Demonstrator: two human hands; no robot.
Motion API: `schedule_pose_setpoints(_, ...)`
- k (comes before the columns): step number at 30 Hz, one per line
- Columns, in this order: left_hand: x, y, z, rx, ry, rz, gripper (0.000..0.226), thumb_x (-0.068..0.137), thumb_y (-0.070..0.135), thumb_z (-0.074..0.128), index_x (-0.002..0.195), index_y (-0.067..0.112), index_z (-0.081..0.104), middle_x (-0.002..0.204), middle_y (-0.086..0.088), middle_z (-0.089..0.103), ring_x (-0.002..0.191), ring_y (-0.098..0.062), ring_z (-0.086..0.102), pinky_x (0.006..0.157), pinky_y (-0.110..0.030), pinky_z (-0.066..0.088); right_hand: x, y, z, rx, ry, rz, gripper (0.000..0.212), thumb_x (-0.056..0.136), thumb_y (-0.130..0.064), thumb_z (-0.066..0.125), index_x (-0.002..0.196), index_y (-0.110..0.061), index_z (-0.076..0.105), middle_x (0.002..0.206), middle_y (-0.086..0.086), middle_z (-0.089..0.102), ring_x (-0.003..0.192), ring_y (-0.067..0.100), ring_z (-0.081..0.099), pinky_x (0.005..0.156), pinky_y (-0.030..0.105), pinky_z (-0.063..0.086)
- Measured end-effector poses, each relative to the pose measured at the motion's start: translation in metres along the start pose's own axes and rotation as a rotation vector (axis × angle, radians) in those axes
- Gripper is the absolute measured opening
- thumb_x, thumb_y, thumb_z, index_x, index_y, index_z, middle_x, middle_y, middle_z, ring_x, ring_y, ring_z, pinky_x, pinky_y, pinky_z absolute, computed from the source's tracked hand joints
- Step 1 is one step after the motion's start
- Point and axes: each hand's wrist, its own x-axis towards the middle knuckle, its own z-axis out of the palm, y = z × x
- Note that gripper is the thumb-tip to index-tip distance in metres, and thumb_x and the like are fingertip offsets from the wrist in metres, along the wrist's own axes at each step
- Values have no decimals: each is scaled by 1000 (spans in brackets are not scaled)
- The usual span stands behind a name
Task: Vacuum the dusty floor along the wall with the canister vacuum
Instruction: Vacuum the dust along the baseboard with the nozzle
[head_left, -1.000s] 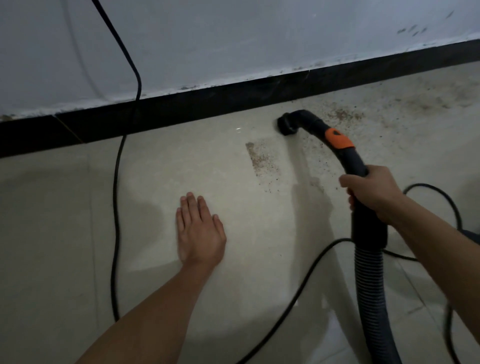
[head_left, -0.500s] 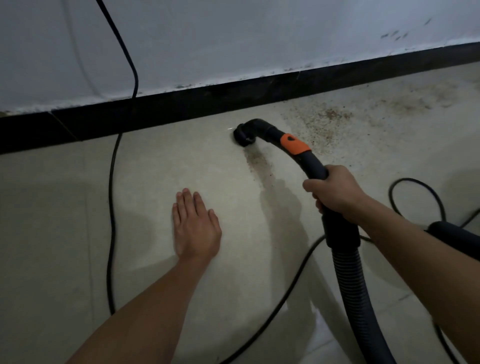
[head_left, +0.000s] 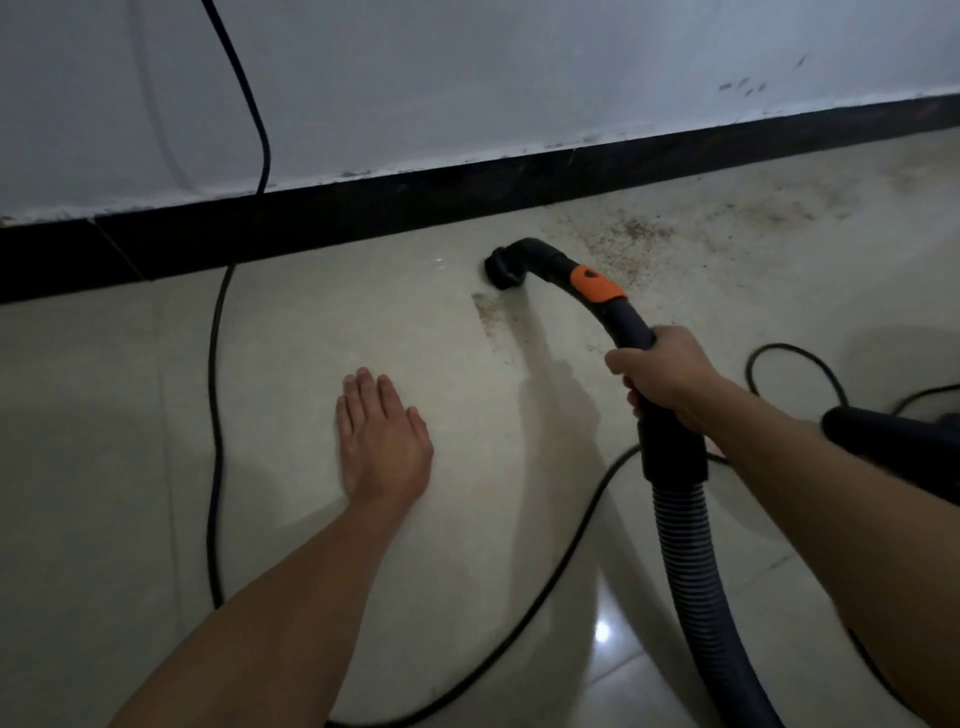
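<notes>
At the left of the frame a black power cord (head_left: 213, 395) hangs down the pale wall (head_left: 467, 78), crosses the black baseboard (head_left: 311, 228) and trails over the beige tiled floor (head_left: 104, 467). Left of centre, the left hand (head_left: 382, 441) lies flat on the floor, palm down, fingers straight and close together, holding nothing. In the upper centre, the vacuum's curved black wand (head_left: 558, 265), with 1 orange collar (head_left: 595, 286), has its mouth at the floor near the baseboard. A small strip of brown dust (head_left: 488, 312) lies just below the mouth. Right of centre, the right hand (head_left: 670, 374) grips the wand below the collar, fingers wrapped around it. The ribbed hose (head_left: 691, 561) runs from there to the bottom edge. More dust specks (head_left: 634, 231) spread along the baseboard toward the upper right. A black rounded part (head_left: 893, 447) shows at the right edge.
</notes>
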Motion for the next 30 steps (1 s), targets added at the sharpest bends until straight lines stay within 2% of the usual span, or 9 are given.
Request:
schedule_pose_setpoints(2, 0, 2, -3, 7, -27, 5, 56, 94, 26, 44, 141, -5, 40, 150, -26, 32, 141, -38, 25, 118, -46, 17, -18, 22, -16, 24, 31, 30, 20, 74, -13, 70, 88, -4, 59, 60, 10, 57, 40, 21, 51, 45, 31, 48)
schedule_pose_setpoints(6, -7, 3, -8, -4, -69, 28, 59, 96, 28, 41, 144, -6, 32, 153, -26, 25, 144, -37, 20, 119, -46, 12, -44, 39, -18, 48, -18, 30, 19, 74, -12, 69, 87, -4, 59, 56, 9, 56, 38, 20, 50, 43, 30, 47)
schedule_pose_setpoints(10, -37, -9, -10, 20, -60, 113, 62, 97, 34, 30, 145, -4, 31, 154, -23, 26, 145, -34, 20, 119, -45, 12, -45, 26, 9, 90, 35, 29, 22, 77, -13, 69, 95, -4, 60, 64, 11, 59, 44, 22, 54, 49, 32, 50)
schedule_pose_setpoints(13, -43, -16, -11, 45, -69, 146, 66, 95, 39, 22, 148, 0, 27, 157, -18, 22, 147, -30, 15, 119, -41, 8, -45, 9, 33, 9, -53, -44, 22, 76, -17, 69, 92, -10, 57, 67, 10, 61, 43, 20, 57, 46, 28, 49)
schedule_pose_setpoints(15, -42, -18, -10, 48, -71, 144, 63, 98, 38, 25, 149, 1, 26, 158, -17, 20, 147, -28, 13, 120, -41, 7, -43, 4, 35, -36, -82, -69, 22, 74, -18, 70, 90, -12, 56, 66, 10, 62, 39, 18, 56, 43, 26, 47)
schedule_pose_setpoints(20, -44, -18, -12, 42, -64, 139, 67, 93, 39, 23, 148, 1, 29, 157, -17, 23, 147, -29, 16, 120, -41, 10, -41, 35, -13, -16, 91, 11, 20, 75, -17, 71, 88, -6, 61, 63, 11, 62, 43, 23, 57, 49, 32, 51)
schedule_pose_setpoints(24, -44, -18, -14, 39, -68, 144, 65, 95, 38, 25, 148, 0, 29, 157, -18, 23, 147, -30, 16, 120, -42, 10, -60, 60, -37, 39, 4, 62, 15, 76, -11, 68, 85, -3, 58, 52, 8, 55, 41, 21, 51, 48, 33, 50)
schedule_pose_setpoints(27, -45, -17, -16, 45, -70, 148, 65, 95, 38, 24, 148, -1, 29, 156, -19, 23, 147, -31, 16, 120, -43, 10, -78, 66, -30, 77, 2, 70, 16, 78, -8, 68, 88, -2, 59, 56, 10, 55, 41, 20, 50, 45, 31, 48)
schedule_pose_setpoints(30, -45, -16, -15, 43, -77, 148, 61, 99, 35, 33, 148, -1, 27, 157, -19, 20, 147, -30, 14, 120, -43, 9, -86, 61, -10, 52, -33, 4, 15, 77, -10, 68, 86, -5, 58, 57, 10, 56, 40, 22, 51, 44, 31, 47)
